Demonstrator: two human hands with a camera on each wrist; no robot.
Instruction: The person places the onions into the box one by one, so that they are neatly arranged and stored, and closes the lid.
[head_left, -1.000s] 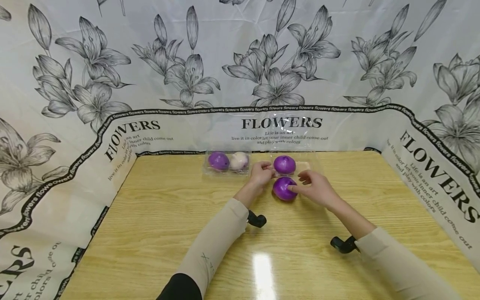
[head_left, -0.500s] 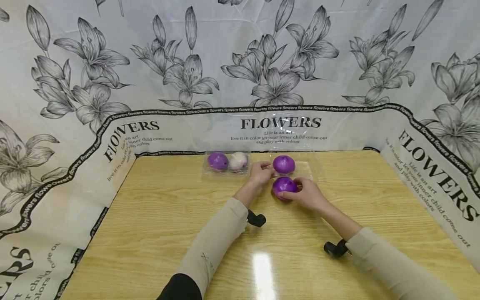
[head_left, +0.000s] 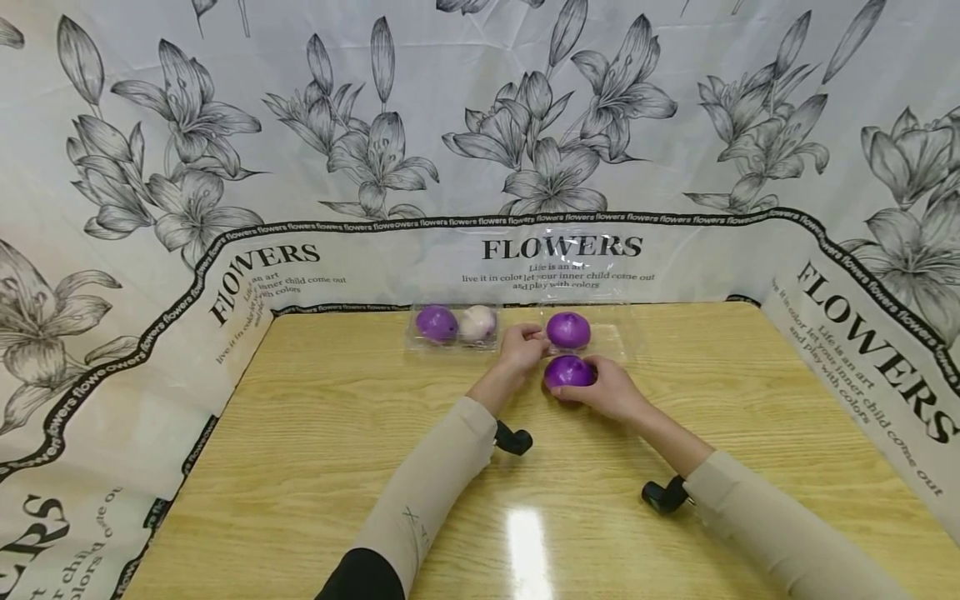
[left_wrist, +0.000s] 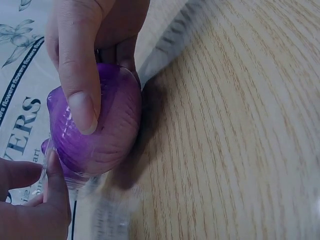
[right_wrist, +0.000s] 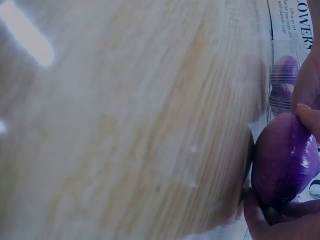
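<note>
My right hand point(head_left: 611, 390) grips a purple onion point(head_left: 567, 374), thumb at its near side and fingers behind it. That onion is at the front edge of an opened clear plastic box point(head_left: 613, 340); whether it touches the table cannot be told. Another purple onion point(head_left: 567, 330) sits in the box's left half. To the left, my left hand point(head_left: 522, 348) pinches the box's thin plastic edge between thumb and finger, seen closely in the left wrist view point(left_wrist: 47, 167). There, the right thumb point(left_wrist: 84, 112) lies across the gripped onion.
Left of my hands, a second clear box point(head_left: 489, 344) holds a purple onion point(head_left: 437, 323) and a whitish one point(head_left: 477, 323). The opened box's lid point(head_left: 581, 242) stands up against the flower-printed curtain point(head_left: 375, 258) behind the wooden table point(head_left: 337, 417).
My right hand has moved left and closed around the front purple onion, which has shifted slightly toward the box. The left hand stays at the box's edge.
</note>
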